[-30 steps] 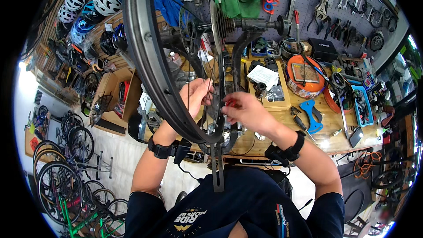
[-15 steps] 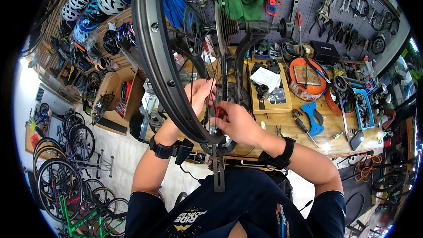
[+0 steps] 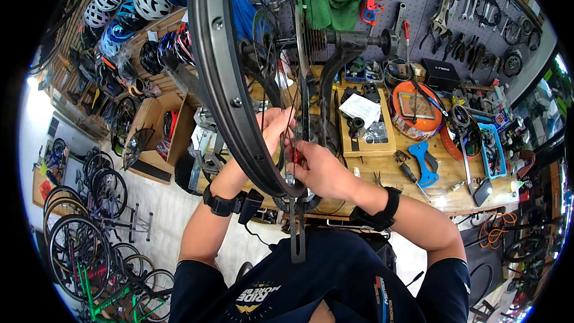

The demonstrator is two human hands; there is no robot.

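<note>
The right hand point(image 3: 321, 168) pinches a red tool point(image 3: 295, 156). Toward ten o'clock, the left hand point(image 3: 275, 127) is by the wheel point(image 3: 222, 78), grip unclear.

- Dark navy short-sleeved shirt point(image 3: 338, 257)
- White lettering point(image 3: 258, 295) and a yellow emblem point(image 3: 249, 309) on its left front
- Narrow multicoloured print point(image 3: 381, 294) on its right front
- Left wrist: black strap point(image 3: 220, 204), boxy black unit point(image 3: 250, 206), thin black cable point(image 3: 256, 235)
- Right wrist: matching black band point(image 3: 391, 204)
- Left hand point(image 3: 275, 127) and right hand point(image 3: 320, 168) bare
</note>
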